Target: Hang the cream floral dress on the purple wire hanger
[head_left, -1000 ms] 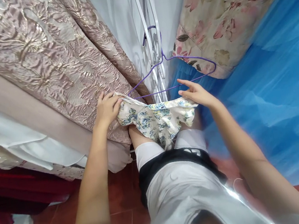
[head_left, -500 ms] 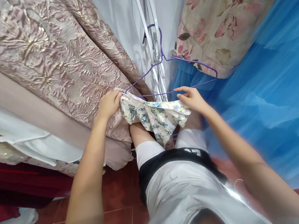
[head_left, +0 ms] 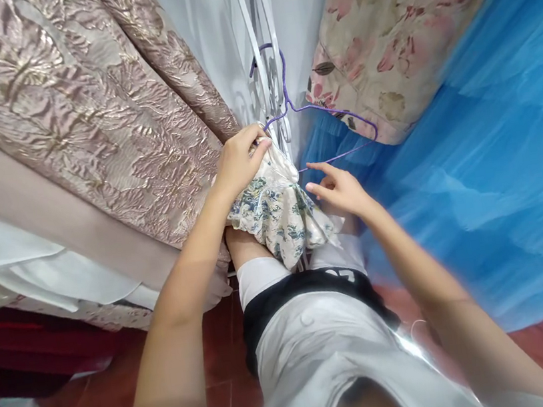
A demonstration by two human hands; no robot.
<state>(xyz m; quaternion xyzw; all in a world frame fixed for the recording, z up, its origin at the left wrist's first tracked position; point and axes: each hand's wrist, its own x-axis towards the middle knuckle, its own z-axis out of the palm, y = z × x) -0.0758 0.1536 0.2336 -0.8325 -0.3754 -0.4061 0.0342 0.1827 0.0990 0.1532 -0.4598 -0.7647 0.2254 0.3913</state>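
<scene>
The left hand's [head_left: 239,162] thumb and fingers pinch the upper edge of a white, blue-patterned garment [head_left: 273,213], while the right hand's [head_left: 343,192] thumb and forefinger stand apart beside its other side. The garment hangs bunched at a purple wire hanger [head_left: 333,108], above the wearer's thighs, between pink metallic brocade [head_left: 57,119] at left and blue sheer fabric [head_left: 485,214] at right.

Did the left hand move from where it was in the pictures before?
Yes, the left hand moved right and a little up, closer to the hanging pink-flowered cloth.
</scene>
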